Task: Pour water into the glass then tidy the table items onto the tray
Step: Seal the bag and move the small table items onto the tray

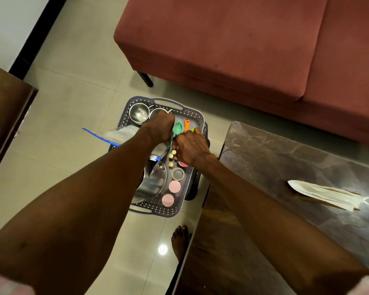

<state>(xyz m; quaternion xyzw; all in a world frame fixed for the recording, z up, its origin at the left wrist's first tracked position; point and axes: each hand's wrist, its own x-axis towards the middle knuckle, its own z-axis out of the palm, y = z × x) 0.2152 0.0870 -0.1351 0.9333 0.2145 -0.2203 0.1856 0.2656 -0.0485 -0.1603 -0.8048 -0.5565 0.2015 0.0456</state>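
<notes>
- Both hands meet over the far half of the dark perforated plastic tray (195, 116) that sits on the pale tiled floor (73, 116). My left hand (160, 127) is curled, my right hand (191, 149) is fisted, and a mint-green plastic measuring spoon (176, 129) sits between them.
- I judge that the right hand grips the spoon's handle. The left looks closed on something at the spoon, but I cannot tell what its fingers hold.
- Inside the tray I see a small steel bowl (139, 113) at the far left, a large steel plate (152, 184) nearer, three small yellow-capped batteries (171, 159), a ring of clear tape (178, 174) and two pink round discs (174, 186).
- An orange plastic piece (186, 124) lies just right of the spoon, and a clear zip bag with a blue seal (113, 135) overhangs the tray's left edge.
- To my right, the dark glossy table (285, 158) carries only a white and brown paper packet (324, 194). I can make out no glass and no water vessel.
- As I read it, the tidying is nearly done, with the spoon set being settled.
- To do this well, I would lower the spoon flat into the free strip by the orange piece, release it low, and keep my knuckles off the batteries, which would roll at a nudge.
- I would fetch the packet from the table afterwards.
</notes>
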